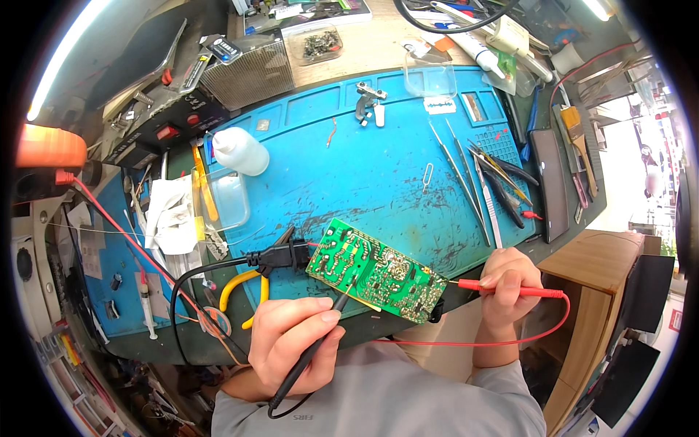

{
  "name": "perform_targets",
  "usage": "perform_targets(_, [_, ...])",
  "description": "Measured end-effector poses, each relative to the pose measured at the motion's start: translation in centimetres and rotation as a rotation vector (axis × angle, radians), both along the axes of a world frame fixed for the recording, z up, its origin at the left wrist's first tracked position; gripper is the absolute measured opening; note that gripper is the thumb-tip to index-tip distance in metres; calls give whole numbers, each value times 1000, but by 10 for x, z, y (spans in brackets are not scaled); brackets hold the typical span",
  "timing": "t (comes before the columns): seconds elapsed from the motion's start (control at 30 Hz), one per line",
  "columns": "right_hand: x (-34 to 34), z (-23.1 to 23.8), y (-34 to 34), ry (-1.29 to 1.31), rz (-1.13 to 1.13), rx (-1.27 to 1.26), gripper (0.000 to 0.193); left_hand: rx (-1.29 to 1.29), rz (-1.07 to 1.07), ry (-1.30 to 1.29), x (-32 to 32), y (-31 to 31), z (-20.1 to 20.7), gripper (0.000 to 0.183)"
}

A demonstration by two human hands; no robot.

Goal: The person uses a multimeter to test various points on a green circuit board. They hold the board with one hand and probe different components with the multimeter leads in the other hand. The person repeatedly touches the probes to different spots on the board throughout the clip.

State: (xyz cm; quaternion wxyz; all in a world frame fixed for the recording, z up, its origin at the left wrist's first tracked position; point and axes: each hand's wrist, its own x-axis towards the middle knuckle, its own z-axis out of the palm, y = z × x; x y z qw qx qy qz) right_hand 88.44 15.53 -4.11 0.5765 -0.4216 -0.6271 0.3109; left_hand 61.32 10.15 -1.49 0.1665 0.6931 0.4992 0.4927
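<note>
A green circuit board (375,273) lies solder side up at the near edge of the blue mat, tilted down toward the right. My left hand (298,342) grips a black test probe (309,357), its tip at the middle of the board's near side. In my right hand (508,284) is a red test probe (531,292), whose tip points at the board's right end; whether it touches, I cannot tell. A black power plug (284,256) with a thick cord sits against the board's left end. Yellow-handled pliers (237,286) lie just left of my left hand.
The blue mat (320,175) carries a white squeeze bottle (242,151), a small clamp (370,102), tweezers (466,182) and black pliers (502,193). A dark phone (547,186) lies at the right. The red probe lead loops below my right hand; a wooden cabinet (582,306) stands right.
</note>
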Motion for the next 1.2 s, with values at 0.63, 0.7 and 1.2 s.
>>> perform_targets(0.63, [0,0,2,-22,6,15,32,7,-5,28,-1,0,-3,27])
perform_targets(0.7, [1,0,1,-31,7,14,32,4,6,36,0,0,-3,27])
perform_targets(1.2, [1,2,2,-51,3,9,31,-14,26,51,3,0,-1,26])
